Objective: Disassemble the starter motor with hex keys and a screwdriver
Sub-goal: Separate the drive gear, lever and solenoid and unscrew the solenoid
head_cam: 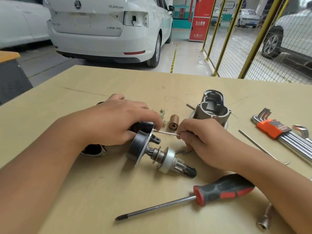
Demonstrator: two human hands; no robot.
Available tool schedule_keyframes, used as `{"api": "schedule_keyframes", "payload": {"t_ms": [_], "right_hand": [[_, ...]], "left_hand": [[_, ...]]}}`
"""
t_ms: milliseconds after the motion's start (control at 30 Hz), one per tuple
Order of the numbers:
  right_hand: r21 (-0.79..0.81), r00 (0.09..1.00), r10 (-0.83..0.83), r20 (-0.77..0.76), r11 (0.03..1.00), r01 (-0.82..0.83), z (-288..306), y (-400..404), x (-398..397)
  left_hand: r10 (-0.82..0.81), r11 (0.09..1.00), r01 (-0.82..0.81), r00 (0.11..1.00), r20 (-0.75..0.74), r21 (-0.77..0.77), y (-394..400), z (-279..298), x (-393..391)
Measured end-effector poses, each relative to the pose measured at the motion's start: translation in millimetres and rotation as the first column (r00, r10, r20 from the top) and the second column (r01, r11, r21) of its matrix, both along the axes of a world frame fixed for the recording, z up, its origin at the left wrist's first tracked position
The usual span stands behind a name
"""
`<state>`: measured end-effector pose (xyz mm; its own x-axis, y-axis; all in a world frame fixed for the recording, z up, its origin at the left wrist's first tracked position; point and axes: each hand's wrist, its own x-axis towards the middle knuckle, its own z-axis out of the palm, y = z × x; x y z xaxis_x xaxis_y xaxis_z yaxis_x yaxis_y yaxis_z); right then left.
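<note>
Gripping the starter motor (148, 149), the left hand (109, 122) steadies it; right hand (200, 139) pinches a hex key (167, 133).

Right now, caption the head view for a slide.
Left hand steadies starter motor; right hand pinches thin rod.

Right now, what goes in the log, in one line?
left hand: holds starter motor | right hand: pinches hex key at flange | screwdriver: on table

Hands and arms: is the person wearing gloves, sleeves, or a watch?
No. Both the left hand and the right hand are bare, with no gloves, rings or watch showing. The forearms are bare too, with no sleeves as far as the picture reaches. Fingernails look short and plain.
</note>
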<state>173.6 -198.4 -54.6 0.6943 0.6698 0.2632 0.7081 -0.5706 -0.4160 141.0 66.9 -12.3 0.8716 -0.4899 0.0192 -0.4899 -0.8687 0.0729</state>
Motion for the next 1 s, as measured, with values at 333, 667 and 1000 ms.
{"api": "schedule_keyframes", "payload": {"t_ms": [333,667,1000], "right_hand": [[0.056,0.998,-0.034,-0.044,0.998,0.036,-3.4,-2.3,2.1],[0.053,0.991,-0.061,-0.122,0.996,0.068,-2.2,-1.8,1.1],[0.049,0.995,-0.082,-0.048,0.995,0.084,-0.8,0.2,-2.3]], "left_hand": [[0.036,0.999,-0.036,0.999,-0.017,-0.024,-0.6,0.7,-2.7],[0.056,0.998,-0.056,0.998,-0.015,-0.020,-2.7,2.3,-3.0],[0.082,0.997,-0.083,0.995,-0.052,-0.010,-7.6,7.4,-8.8]]}}
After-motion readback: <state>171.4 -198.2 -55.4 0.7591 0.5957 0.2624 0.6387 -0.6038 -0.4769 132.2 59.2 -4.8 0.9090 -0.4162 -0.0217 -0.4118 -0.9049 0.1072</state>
